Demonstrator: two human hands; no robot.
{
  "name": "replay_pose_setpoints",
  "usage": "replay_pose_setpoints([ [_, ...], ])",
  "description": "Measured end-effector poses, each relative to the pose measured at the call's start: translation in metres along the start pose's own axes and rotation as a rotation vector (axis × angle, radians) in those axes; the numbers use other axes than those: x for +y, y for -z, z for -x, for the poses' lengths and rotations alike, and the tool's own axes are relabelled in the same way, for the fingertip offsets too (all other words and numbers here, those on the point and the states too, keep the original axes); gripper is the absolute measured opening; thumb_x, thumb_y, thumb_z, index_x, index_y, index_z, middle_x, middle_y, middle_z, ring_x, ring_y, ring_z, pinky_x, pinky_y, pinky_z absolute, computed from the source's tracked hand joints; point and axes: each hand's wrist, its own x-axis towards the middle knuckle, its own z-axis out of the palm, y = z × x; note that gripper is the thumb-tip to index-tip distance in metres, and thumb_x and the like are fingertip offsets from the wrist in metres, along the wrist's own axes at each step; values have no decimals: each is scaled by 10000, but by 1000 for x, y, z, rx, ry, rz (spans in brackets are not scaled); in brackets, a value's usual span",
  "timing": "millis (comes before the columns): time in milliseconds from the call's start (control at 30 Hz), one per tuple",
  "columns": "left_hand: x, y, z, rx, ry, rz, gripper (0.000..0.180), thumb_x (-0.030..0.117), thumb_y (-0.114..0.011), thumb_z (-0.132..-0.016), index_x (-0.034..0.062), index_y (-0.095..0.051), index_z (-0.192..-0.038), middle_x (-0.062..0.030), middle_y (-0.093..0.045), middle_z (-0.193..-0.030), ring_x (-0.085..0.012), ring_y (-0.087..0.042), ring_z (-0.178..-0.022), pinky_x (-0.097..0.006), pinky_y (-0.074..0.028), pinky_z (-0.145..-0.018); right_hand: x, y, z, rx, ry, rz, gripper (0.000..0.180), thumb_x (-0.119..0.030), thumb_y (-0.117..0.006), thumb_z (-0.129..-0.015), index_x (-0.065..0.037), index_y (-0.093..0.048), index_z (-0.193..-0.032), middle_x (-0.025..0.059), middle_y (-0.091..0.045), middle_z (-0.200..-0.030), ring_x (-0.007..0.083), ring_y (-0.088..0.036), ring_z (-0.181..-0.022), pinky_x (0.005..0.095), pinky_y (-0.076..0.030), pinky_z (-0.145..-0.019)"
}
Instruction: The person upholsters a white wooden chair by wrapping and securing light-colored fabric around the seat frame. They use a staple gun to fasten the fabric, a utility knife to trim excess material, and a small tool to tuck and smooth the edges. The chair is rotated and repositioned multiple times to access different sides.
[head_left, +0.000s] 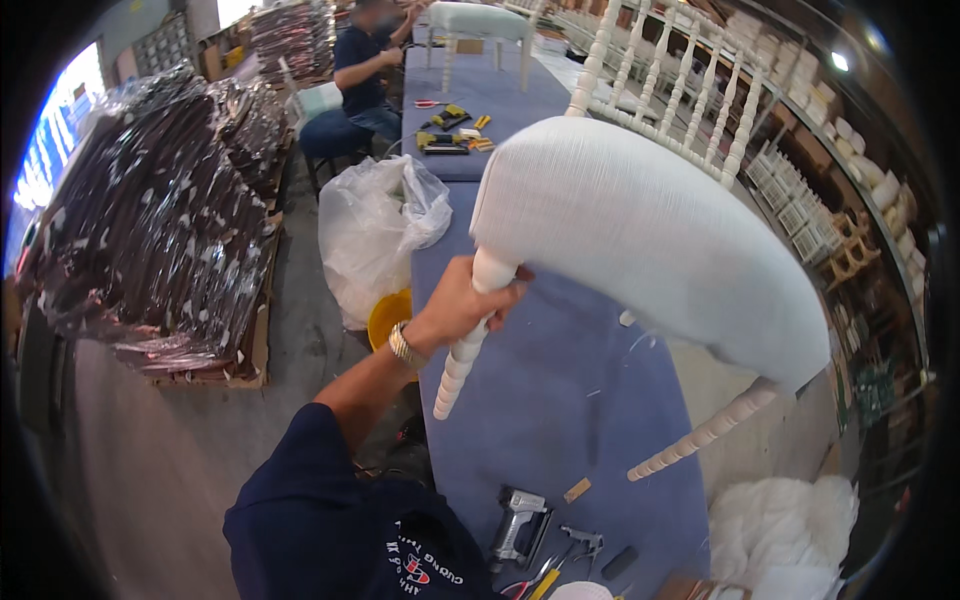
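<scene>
One cream turned-wood chair with a padded white fabric seat sits toward two o'clock, the left hand clamped around its eight-o'clock leg; the right hand is out of view. Likely stiff, bulky, soft-topped: hold by leg or frame. Toward six o'clock, a silver-and-black metal staple gun lies on a blue-grey cloth-covered table.

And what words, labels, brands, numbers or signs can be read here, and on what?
Navy-blue fabric shirt: white lettering around a red emblem; wording left unquoted.
Silver-and-black metal staple gun, yellow-and-black staple guns: any markings too small to read.
Cream wooden chair with white fabric seat: no text visible.
</scene>
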Motion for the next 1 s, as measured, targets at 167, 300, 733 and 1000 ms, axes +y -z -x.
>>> replay_pose_setpoints([
  [167,38,-1,-50,20,12,21,255,207,-736,-914,-23,-691,-1015,-35,-602,-651,-117,-565,-496,-292,-473,-484,-65,31,-23,92,117,-115,465,-423,-692,-952,-15,-649,-1170,231,-703,-1045,368,-696,-931,562,-533,-840],
  [300,41,0,-87,39,57,99,251,237,-762,-910,10,-664,-950,-30,-574,-646,-125,-535,-466,-301,-455,-454,-96,54,-42,206,166,-177,350,-312,-687,-985,5,-654,-1130,235,-695,-975,362,-692,-862,501,-557,-800],
  [733,51,17,-128,21,-82,35,366,279,-742,-962,52,-542,-1168,-35,-611,-732,-103,-568,-490,-267,-494,-456,-237,52,-87,27,310,-405,291,-236,-673,-1023,48,-670,-964,213,-682,-838,341,-663,-740,438,-531,-687],
  [1000,48,23,-137,46,-269,-60,984,308,-754,-964,61,-93,-1651,-75,-636,-892,-138,-646,-687,-301,-562,-546,-341,67,-97,-84,467,-526,382,-359,-649,-1032,15,-723,-1001,214,-718,-913,366,-681,-844,449,-534,-762],
])
